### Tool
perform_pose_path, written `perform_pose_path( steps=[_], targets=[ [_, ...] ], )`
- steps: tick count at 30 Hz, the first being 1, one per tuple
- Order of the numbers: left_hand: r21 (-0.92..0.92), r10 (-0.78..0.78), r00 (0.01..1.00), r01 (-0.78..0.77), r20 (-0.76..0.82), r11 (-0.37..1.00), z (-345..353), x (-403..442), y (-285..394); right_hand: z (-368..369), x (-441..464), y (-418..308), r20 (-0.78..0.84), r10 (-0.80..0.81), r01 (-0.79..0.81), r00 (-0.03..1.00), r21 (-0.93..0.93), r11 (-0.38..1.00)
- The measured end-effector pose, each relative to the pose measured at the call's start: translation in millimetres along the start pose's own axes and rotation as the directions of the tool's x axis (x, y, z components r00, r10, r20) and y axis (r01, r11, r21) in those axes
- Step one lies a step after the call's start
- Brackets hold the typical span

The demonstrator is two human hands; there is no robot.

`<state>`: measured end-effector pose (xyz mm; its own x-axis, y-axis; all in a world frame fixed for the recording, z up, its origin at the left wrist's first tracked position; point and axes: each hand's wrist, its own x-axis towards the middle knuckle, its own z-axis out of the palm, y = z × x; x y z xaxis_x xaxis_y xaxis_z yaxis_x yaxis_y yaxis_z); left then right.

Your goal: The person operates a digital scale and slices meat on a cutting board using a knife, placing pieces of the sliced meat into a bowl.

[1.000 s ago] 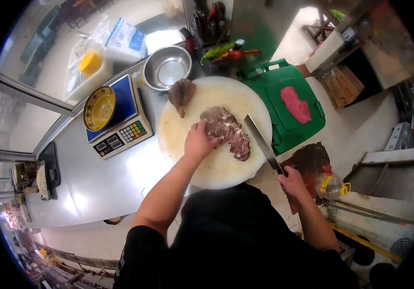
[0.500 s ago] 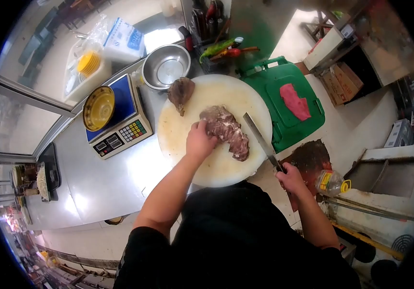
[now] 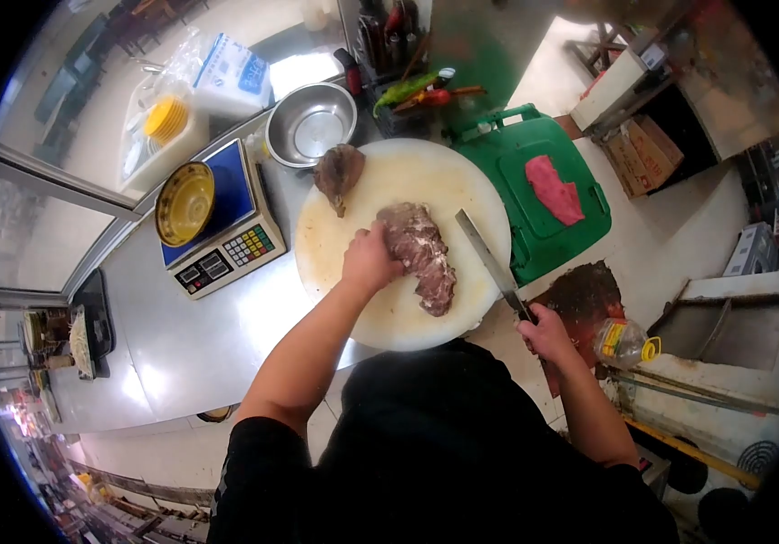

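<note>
A large brown piece of cooked meat [image 3: 418,249] lies on the round white chopping board [image 3: 457,177]. My left hand [image 3: 371,259] is closed on the meat's left edge, with the fingertips partly hidden. In my right hand [image 3: 547,334] is a cleaver [image 3: 487,257], gripped by its dark handle. Its blade slants over the board's right side, apart from the meat. A smaller, darker chunk of meat [image 3: 340,176] rests near the board's upper left rim.
Left of the board stand a digital scale [image 3: 249,243] bearing a yellowish bowl [image 3: 185,204], and a steel basin [image 3: 312,127]. On the right are a green bin lid [image 3: 535,245] with a pink cloth [image 3: 554,189] and a plastic bottle [image 3: 621,343]. Peppers [image 3: 417,89] lie behind.
The meat has turned on the board, its lower end swinging left and downward, while my left hand has shifted slightly left with it. The cleaver has stayed nearly still.
</note>
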<state>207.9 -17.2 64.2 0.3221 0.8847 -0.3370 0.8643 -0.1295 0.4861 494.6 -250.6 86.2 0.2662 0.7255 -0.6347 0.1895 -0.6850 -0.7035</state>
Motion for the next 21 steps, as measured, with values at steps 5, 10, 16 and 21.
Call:
perform_pose_path(
  steps=[5,10,16,21],
  targets=[
    [0.005,0.043,0.999,-0.043,0.016,0.999,-6.9,3.6,3.2,-1.1,2.6,0.1,-0.002,-0.027,0.027,1.0,-0.053,0.998],
    [0.014,0.053,0.998,-0.054,0.037,0.998,-10.6,1.5,-0.6,1.2,-0.4,-12.2,0.003,0.007,-0.007,1.0,-0.013,1.0],
    [-0.111,0.039,0.997,-0.046,-0.059,0.993,-5.4,-3.7,-8.3,0.4,1.6,-9.7,0.017,0.023,-0.023,1.0,0.03,0.999],
    [0.311,0.566,0.795,-0.493,-0.217,0.813,-19.9,13.7,-7.9,1.2,5.3,-1.8,0.0,-0.009,0.009,1.0,-0.009,1.0]
  ],
)
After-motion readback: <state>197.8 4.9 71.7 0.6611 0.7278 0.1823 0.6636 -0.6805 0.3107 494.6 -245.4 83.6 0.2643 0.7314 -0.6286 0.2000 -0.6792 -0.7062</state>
